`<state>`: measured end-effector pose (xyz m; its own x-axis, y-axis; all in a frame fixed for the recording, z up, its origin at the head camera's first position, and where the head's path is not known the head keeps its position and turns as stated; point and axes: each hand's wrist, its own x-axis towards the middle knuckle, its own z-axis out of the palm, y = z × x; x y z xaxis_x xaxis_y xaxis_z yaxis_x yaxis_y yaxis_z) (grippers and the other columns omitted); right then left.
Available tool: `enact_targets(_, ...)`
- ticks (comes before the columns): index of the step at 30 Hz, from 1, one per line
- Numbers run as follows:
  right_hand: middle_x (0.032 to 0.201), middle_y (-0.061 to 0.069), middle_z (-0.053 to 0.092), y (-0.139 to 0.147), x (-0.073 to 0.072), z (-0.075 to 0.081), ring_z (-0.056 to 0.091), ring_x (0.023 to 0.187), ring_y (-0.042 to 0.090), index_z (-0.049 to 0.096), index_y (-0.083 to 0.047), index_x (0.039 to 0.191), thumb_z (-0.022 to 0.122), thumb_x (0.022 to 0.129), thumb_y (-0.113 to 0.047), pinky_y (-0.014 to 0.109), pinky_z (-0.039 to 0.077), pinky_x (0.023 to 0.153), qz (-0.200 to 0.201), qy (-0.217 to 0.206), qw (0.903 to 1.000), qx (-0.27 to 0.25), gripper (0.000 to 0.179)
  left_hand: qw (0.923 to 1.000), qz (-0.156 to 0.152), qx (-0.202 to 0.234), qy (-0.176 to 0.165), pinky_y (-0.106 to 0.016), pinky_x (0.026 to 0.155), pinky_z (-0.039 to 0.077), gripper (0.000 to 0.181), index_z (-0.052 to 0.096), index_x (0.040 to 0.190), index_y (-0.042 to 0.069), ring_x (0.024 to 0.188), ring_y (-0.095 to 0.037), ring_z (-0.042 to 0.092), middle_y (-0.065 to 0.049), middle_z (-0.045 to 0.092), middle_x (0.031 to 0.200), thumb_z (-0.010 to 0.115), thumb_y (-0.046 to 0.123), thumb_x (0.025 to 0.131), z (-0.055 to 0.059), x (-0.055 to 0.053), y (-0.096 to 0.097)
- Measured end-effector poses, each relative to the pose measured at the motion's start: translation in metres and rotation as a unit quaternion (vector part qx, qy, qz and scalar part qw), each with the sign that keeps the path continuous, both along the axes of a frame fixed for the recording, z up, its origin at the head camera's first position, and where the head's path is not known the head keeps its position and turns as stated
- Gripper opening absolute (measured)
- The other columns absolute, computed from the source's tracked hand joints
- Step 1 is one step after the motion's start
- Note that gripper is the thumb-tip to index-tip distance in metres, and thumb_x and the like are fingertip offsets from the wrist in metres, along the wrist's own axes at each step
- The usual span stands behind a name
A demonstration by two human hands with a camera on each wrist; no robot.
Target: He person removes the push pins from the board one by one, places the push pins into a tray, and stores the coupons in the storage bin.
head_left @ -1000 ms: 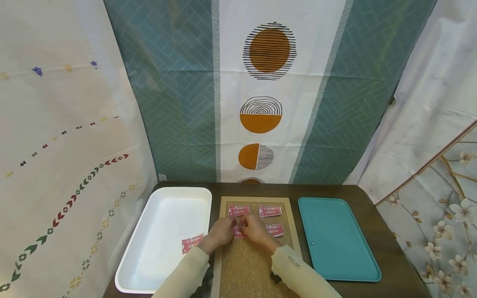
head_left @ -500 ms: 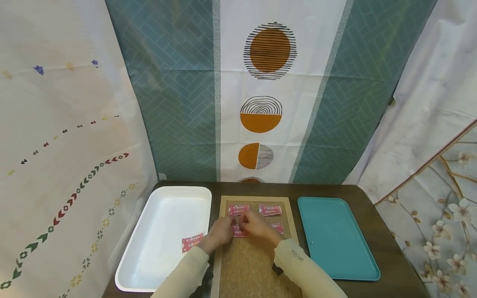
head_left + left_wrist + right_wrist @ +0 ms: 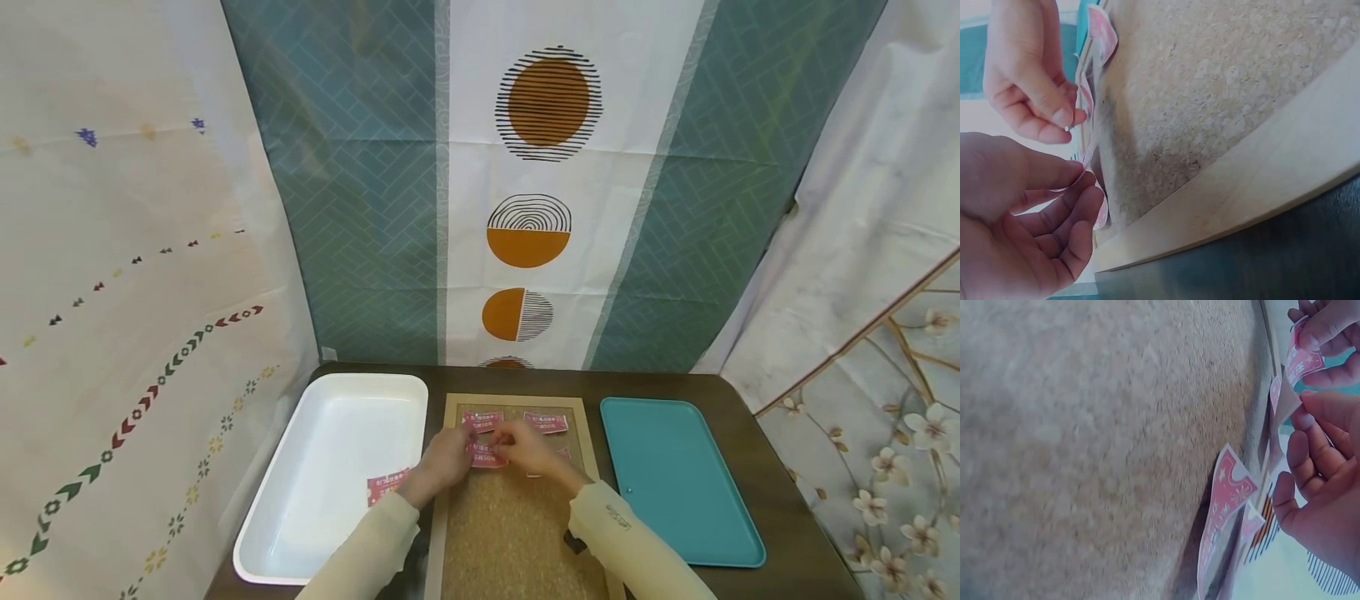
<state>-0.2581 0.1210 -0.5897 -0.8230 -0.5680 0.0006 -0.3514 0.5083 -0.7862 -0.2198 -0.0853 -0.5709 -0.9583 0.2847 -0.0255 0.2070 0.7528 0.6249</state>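
My left hand (image 3: 447, 457) pinches the left end of a red printed coupon (image 3: 486, 456) close over the upper part of a wood-framed cork board (image 3: 517, 533). Opposite it, my right hand (image 3: 525, 447) is at the coupon's right end. Between its thumb and fingertip a small pale-tipped pin (image 3: 1067, 129) shows in the left wrist view. Above the held coupon lie two more, an upper left coupon (image 3: 483, 421) and an upper right coupon (image 3: 546, 422). My right hand partly covers a lower right coupon (image 3: 564, 452). Two curling coupons, the nearer coupon (image 3: 1225, 497) among them, show in the right wrist view.
Left of the board is a white tray (image 3: 322, 467) with a loose coupon (image 3: 386, 485) near its right side. A teal tray (image 3: 682, 475) lies to the right, with a tiny shiny dot on it. Everything sits on a dark table (image 3: 795, 533) before hanging cloths.
The held coupon has shifted slightly up and right on the board. My right hand has moved a little right and now covers more of the lower right coupon.
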Motion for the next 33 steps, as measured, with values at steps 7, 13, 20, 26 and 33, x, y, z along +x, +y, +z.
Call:
enact_targets(7, 0.088, 0.002, 0.073, 0.011, 0.004, 0.004, 0.06, 0.076, 0.006, 0.076, -0.004, 0.1, 0.07, 0.096, 0.002, 0.024, 0.053, 0.071, -0.005, 0.036, 0.9993, 0.007, 0.01, 0.9997, 0.001, -0.004, 0.025, -0.027, 0.054, 0.047, 0.024, 0.069, 0.119, -0.001, 0.07, -0.016, 0.059, -0.013, 0.072, 0.093, 0.069, 0.003, 0.096, 0.004, -0.003, -0.001)
enact_targets(13, 0.093, 0.006, 0.075, 0.018, 0.01, 0.008, 0.062, 0.079, 0.006, 0.076, -0.002, 0.102, 0.07, 0.094, 0.005, 0.026, 0.056, 0.073, -0.003, 0.065, 0.9978, 0.014, 0.012, 0.9997, 0.005, 0.006, 0.022, -0.027, 0.053, 0.047, 0.028, 0.067, 0.124, 0.0, 0.072, -0.016, 0.06, -0.017, 0.074, 0.102, 0.069, 0.003, 0.096, 0.01, -0.002, -0.005)
enact_targets(20, 0.092, 0.003, 0.074, 0.028, 0.017, 0.01, 0.063, 0.081, 0.008, 0.077, -0.003, 0.102, 0.071, 0.094, 0.003, 0.027, 0.055, 0.072, -0.038, 0.066, 0.9963, 0.04, 0.011, 0.9987, 0.006, 0.012, 0.048, -0.025, 0.054, 0.048, 0.036, 0.065, 0.133, -0.002, 0.076, -0.015, 0.065, -0.02, 0.075, 0.113, 0.069, 0.005, 0.098, 0.014, 0.001, -0.015)
enact_targets(26, 0.092, 0.005, 0.074, 0.04, 0.019, 0.006, 0.062, 0.08, 0.008, 0.077, -0.001, 0.102, 0.072, 0.094, 0.001, 0.026, 0.055, 0.072, -0.041, 0.069, 0.9963, 0.031, 0.009, 0.9983, 0.018, 0.023, 0.049, -0.025, 0.053, 0.048, 0.038, 0.063, 0.135, -0.003, 0.075, -0.015, 0.064, -0.02, 0.075, 0.117, 0.069, 0.004, 0.098, 0.013, 0.003, -0.022)
enact_targets(33, 0.093, 0.004, 0.075, 0.057, 0.026, 0.005, 0.062, 0.08, 0.01, 0.078, -0.001, 0.103, 0.073, 0.095, 0.0, 0.027, 0.057, 0.072, -0.053, 0.055, 0.9969, 0.021, 0.01, 0.9979, 0.031, 0.031, 0.047, -0.023, 0.051, 0.049, 0.029, 0.067, 0.126, -0.002, 0.07, -0.013, 0.063, -0.018, 0.076, 0.108, 0.071, 0.006, 0.098, 0.014, 0.004, -0.028)
